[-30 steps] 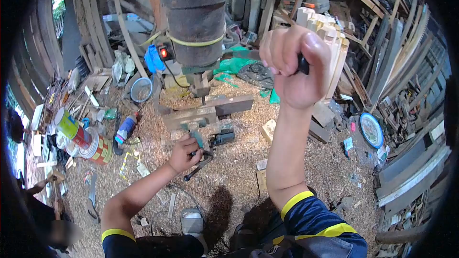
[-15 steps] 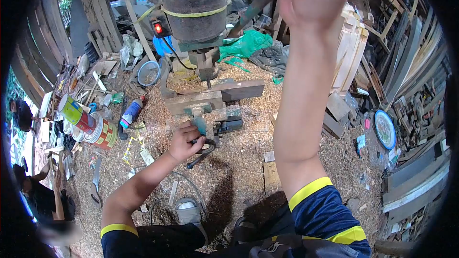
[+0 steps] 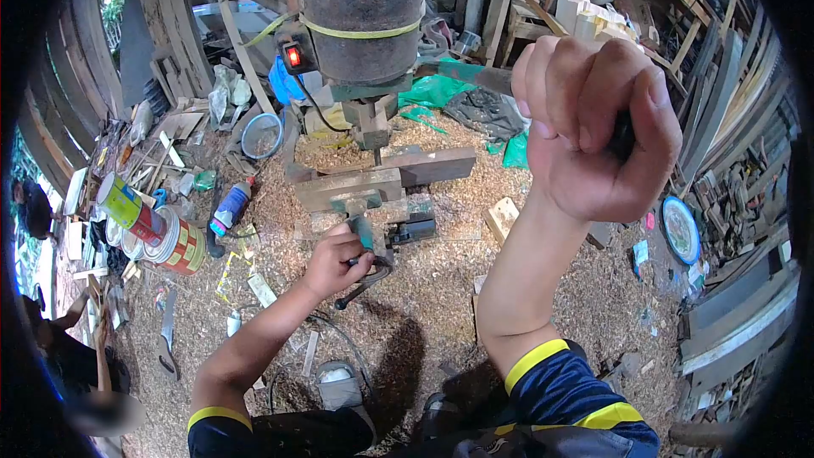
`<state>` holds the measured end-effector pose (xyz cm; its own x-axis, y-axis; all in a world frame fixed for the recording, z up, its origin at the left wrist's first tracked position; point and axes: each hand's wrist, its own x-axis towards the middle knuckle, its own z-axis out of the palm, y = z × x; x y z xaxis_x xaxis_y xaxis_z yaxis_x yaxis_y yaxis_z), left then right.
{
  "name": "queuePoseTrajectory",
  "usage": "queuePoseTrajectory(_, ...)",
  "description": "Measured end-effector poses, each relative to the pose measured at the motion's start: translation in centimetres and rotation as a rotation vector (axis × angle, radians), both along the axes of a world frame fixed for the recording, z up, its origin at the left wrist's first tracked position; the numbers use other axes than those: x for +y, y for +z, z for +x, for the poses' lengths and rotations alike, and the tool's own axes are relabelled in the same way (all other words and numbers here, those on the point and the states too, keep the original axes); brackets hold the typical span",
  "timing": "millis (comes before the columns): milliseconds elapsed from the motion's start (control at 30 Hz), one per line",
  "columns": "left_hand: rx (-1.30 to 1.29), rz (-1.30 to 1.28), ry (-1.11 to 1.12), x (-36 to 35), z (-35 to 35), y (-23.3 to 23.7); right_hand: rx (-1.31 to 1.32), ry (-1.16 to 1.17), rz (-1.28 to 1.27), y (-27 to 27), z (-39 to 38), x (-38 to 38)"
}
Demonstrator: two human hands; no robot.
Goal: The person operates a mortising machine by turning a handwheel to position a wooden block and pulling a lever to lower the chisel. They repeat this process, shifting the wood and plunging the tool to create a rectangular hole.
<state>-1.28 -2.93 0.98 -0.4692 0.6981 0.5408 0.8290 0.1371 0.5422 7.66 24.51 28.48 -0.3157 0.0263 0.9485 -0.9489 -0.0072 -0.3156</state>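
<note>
Head view: nearest, the right hand (image 3: 606, 131) curls tightly round the grip of a lever (image 3: 483, 76). Below it, the left hand (image 3: 337, 265) is closed over the vise handle (image 3: 363, 288). Just beyond sits the wooden bar (image 3: 439, 166), likely stiff, fairly heavy, best held by the end nearer the right hand.

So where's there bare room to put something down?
Two patches of shavings-strewn floor look free: between the left hand and right forearm, and right of that forearm, before the light-blue scrap. It's crowded at left, with a bucket and bottle, and along the right edge, with planks.
</note>
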Motion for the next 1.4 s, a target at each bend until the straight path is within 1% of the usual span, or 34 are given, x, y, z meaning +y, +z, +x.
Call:
queuePoseTrajectory(33,-0.005,-0.005,0.001,0.0,0.0,0.1,0.000,-0.003,0.001,-0.1,0.0,-0.1)
queuePoseTrajectory(100,0.004,-0.004,0.001,0.0,0.0,0.1,0.049,0.097,-0.082,-0.3,-0.2,-0.3)
queuePoseTrajectory(133,0.013,-0.006,0.002,0.0,0.0,0.1,0.052,0.094,-0.081,-0.4,-0.1,-0.4)
queuePoseTrajectory(233,0.025,-0.012,-0.027,0.0,-0.3,0.1,0.035,0.063,-0.067,-1.2,1.0,-0.7)
queuePoseTrajectory(300,0.033,-0.027,-0.022,0.0,-0.2,0.3,-0.026,0.018,0.030,-1.8,1.6,-0.5)
queuePoseTrajectory(367,0.025,0.015,-0.045,0.1,-0.2,0.3,-0.027,-0.005,0.027,-2.3,1.8,-0.6)
queuePoseTrajectory(700,0.024,0.010,-0.060,0.2,-0.3,0.7,0.014,-0.111,-0.018,-3.9,2.4,-1.6)
queuePoseTrajectory(833,0.037,-0.043,-0.074,0.0,-0.6,0.4,0.021,-0.141,-0.004,-4.8,3.0,-1.7)
queuePoseTrajectory(967,0.031,-0.024,-0.062,0.1,-0.5,0.4,0.083,-0.163,-0.005,-6.5,3.2,-2.1)
queuePoseTrajectory(1000,0.030,-0.025,-0.059,0.1,-0.5,0.4,0.081,-0.192,0.004,-6.8,3.3,-2.1)
queuePoseTrajectory(1233,0.009,-0.067,-0.062,0.0,-0.8,0.2,0.075,-0.203,0.002,-9.4,3.8,-2.0)
queuePoseTrajectory(1300,0.002,-0.090,-0.063,0.0,-0.9,0.2,0.136,-0.230,0.023,-10.0,3.9,-2.0)
queuePoseTrajectory(1400,0.011,-0.080,-0.069,0.1,-0.9,0.1,0.117,-0.235,0.049,-10.9,4.3,-1.7)
